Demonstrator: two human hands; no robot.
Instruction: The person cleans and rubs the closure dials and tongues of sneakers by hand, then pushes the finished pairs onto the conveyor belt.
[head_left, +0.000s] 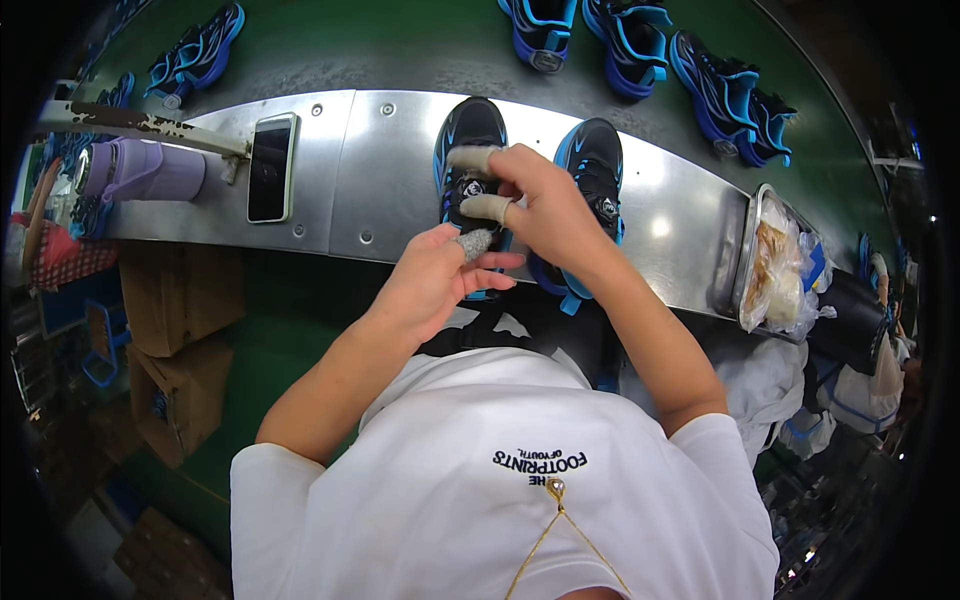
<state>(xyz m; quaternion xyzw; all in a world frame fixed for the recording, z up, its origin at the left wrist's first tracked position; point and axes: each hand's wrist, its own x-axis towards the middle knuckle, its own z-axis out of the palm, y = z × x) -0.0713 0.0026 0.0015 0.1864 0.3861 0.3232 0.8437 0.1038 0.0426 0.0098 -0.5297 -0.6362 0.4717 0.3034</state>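
A black and blue sneaker (470, 125) lies toe-away on the metal ledge, with a round lacing dial (473, 188) on its tongue. Over it my right hand (545, 200) bends down, its covered thumb and index finger closed around the dial area. My left hand (440, 270) is at the heel end of the same sneaker, its index finger in a grey cover pressed near the tongue and its other fingers partly stretched. What lies under those fingers is partly hidden. The matching sneaker (597, 165) stands just to the right, untouched.
A phone (271, 168) and a lilac tumbler (155, 170) lie to the left on the metal ledge (390, 200). At right is a metal tray (752, 260) with plastic bags. More sneakers (630, 50) stand on the green surface beyond. Cardboard boxes (180, 300) are lower left.
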